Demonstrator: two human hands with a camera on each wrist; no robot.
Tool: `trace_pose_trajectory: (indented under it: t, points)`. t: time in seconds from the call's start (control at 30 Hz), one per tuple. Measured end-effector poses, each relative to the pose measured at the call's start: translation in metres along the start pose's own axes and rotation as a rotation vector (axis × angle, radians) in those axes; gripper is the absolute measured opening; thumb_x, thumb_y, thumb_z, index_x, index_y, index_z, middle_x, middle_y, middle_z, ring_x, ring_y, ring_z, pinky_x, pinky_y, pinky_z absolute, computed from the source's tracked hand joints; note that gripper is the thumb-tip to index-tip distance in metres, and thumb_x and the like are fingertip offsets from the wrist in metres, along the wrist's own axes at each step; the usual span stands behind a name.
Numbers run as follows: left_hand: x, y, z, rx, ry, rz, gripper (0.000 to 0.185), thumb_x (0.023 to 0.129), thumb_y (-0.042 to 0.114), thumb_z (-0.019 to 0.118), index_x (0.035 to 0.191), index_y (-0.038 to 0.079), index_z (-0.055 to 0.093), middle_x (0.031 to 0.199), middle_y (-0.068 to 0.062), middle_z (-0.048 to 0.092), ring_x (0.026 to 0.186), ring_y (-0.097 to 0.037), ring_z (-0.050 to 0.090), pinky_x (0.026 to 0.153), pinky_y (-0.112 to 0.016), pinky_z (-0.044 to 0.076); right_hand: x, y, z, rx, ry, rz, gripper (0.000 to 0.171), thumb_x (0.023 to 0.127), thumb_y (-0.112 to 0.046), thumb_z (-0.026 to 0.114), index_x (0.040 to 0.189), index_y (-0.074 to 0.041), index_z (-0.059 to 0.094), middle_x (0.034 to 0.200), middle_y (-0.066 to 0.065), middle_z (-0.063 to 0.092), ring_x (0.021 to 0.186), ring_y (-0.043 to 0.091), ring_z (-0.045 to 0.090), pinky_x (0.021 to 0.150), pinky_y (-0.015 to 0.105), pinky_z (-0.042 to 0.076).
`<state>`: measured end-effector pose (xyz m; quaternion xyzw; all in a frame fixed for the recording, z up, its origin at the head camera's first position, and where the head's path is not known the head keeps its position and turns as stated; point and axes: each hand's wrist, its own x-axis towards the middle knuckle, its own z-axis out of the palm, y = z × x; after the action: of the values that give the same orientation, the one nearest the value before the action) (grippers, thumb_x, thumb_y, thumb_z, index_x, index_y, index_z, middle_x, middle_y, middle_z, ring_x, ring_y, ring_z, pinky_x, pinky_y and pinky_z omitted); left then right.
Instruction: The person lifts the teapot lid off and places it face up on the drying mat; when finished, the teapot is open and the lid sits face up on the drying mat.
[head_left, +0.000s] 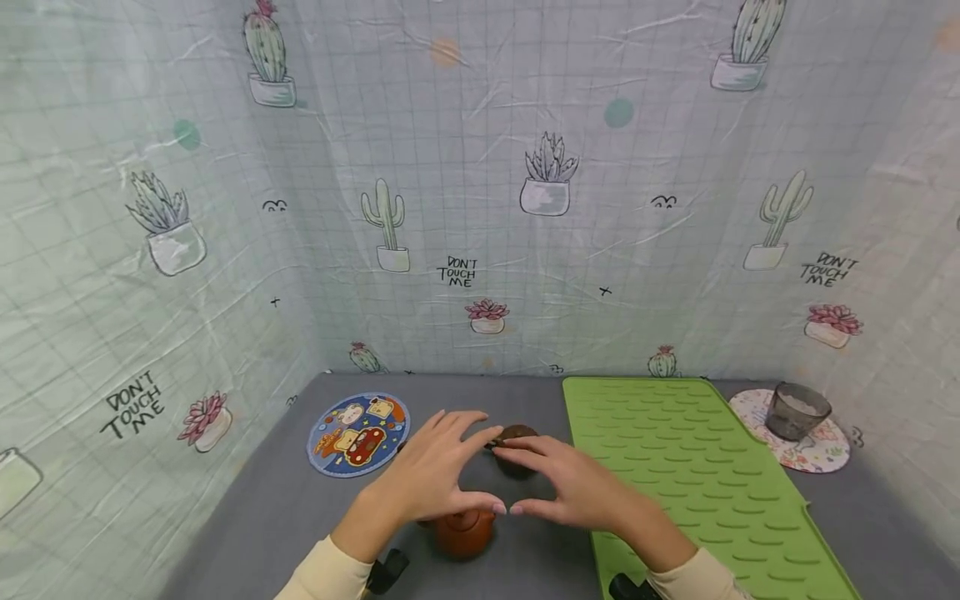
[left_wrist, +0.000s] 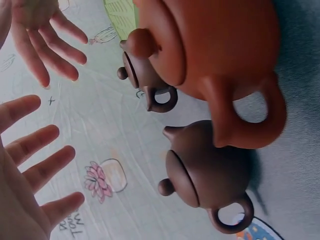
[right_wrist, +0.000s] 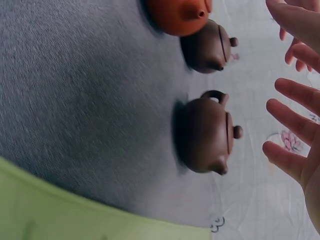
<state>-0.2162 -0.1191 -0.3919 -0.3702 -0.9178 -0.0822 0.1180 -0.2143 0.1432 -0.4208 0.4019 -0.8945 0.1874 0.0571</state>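
Both hands hover in the air, fingers spread and gently bent, with nothing in them. The left hand (head_left: 431,471) and the right hand (head_left: 573,485) face each other, thumb tips nearly meeting. Below them an orange-red clay teapot (head_left: 465,540) stands upright on the grey table, apart from the hands. A dark brown teapot (head_left: 517,432) farther back is partly covered by the right fingers. Another brown teapot (left_wrist: 205,165), mostly hidden by the left hand in the head view, stands left of it. All three have their lids on.
A green textured mat (head_left: 675,467) lies on the right of the grey table (head_left: 262,533). Beyond it a dark translucent cup (head_left: 797,412) stands on a patterned round mat (head_left: 828,454). A blue cartoon round mat (head_left: 360,437) lies at the left. Cactus-print curtains (head_left: 480,208) enclose the table.
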Motion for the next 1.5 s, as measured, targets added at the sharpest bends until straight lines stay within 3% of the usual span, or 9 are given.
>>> trace_pose_trajectory:
  t: [0.4,0.7,1.17,1.5]
  points:
    - [-0.02,-0.003,0.012,0.005,0.082,-0.046,0.083,0.078,0.078,0.068,0.141,0.023,0.062,0.143,-0.005,0.06,0.132,-0.026,0.058,0.11,-0.059,0.047,0.009,-0.012,0.021,0.013,-0.025,-0.056,0.063,0.095,-0.06,0.061,0.152,-0.037,0.047,0.154,-0.002,0.053,0.139,0.021,0.055,0.105,0.05,0.053]
    - [-0.034,-0.005,0.024,0.05,0.151,-0.052,0.081,0.075,0.076,0.072,0.135,0.024,0.065,0.134,0.0,0.064,0.124,-0.021,0.062,0.104,-0.046,0.053,0.012,-0.019,0.036,0.042,-0.051,-0.084,0.059,0.097,-0.059,0.059,0.15,-0.036,0.05,0.151,0.001,0.056,0.136,0.021,0.057,0.102,0.049,0.055]
    - [-0.063,-0.002,0.046,0.009,0.19,-0.136,0.073,0.074,0.076,0.073,0.119,0.02,0.072,0.113,0.008,0.066,0.092,-0.011,0.066,0.076,-0.032,0.058,0.012,-0.029,0.056,0.066,-0.056,-0.137,0.053,0.098,-0.058,0.057,0.148,-0.04,0.052,0.148,-0.001,0.057,0.131,0.019,0.059,0.099,0.041,0.057]
    - [-0.076,0.002,0.058,-0.009,0.144,-0.26,0.072,0.072,0.079,0.072,0.114,0.021,0.074,0.106,0.008,0.066,0.083,-0.01,0.062,0.066,-0.031,0.054,0.01,-0.032,0.063,0.086,-0.093,-0.118,0.05,0.099,-0.056,0.058,0.147,-0.042,0.053,0.15,-0.003,0.056,0.131,0.018,0.059,0.101,0.042,0.057]
